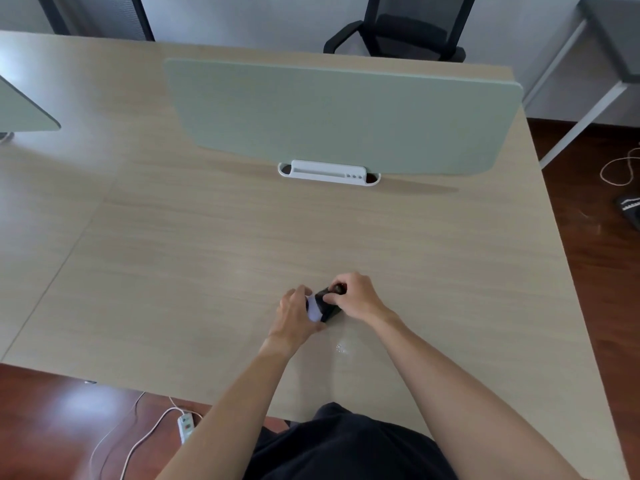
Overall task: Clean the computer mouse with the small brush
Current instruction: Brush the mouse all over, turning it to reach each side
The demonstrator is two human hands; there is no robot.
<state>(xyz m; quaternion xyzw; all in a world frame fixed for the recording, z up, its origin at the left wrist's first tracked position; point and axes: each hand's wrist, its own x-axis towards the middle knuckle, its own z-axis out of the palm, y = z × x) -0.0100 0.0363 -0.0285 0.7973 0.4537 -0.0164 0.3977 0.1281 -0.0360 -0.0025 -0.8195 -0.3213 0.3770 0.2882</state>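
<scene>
A black computer mouse (329, 308) with a pale, whitish side lies on the wooden desk (207, 254), between my two hands. My left hand (298, 315) grips the mouse from its left side, fingers curled round it. My right hand (356, 296) is over the mouse's far end and pinches a small dark object (338, 288), apparently the small brush, against the mouse. Most of the brush is hidden by my fingers.
A pale green divider panel (346, 116) stands across the desk's far side in a white base (329, 173). A black office chair (398, 32) sits behind it. A white power strip (185, 424) and cables lie on the floor at the left.
</scene>
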